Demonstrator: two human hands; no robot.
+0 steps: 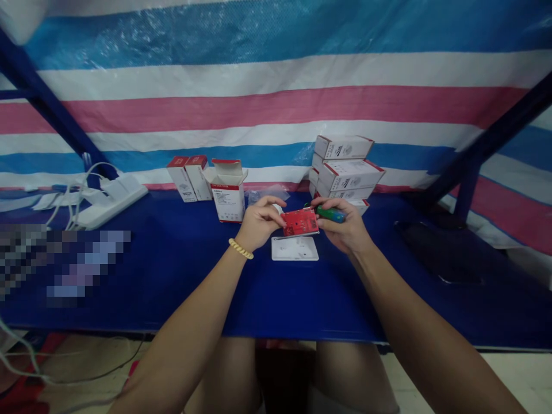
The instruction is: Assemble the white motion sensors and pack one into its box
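Note:
A red circuit board (298, 222) is held up at the middle of the blue table, tilted towards me. My left hand (261, 221) pinches its left edge between thumb and fingers. In my right hand (342, 227) lies a screwdriver (331, 214) with a green and blue handle; its tip is hard to make out. The fingers of that hand also touch the board's right edge. Just below the board, a flat white plastic housing (295, 249) rests on the table.
Behind my left hand stands an open white and red box (229, 198), with closed boxes (190, 179) to its left. Stacked boxes (347, 172) stand at back right. A power strip (110, 201) with cables lies left, and a dark phone-like slab (437, 253) lies right.

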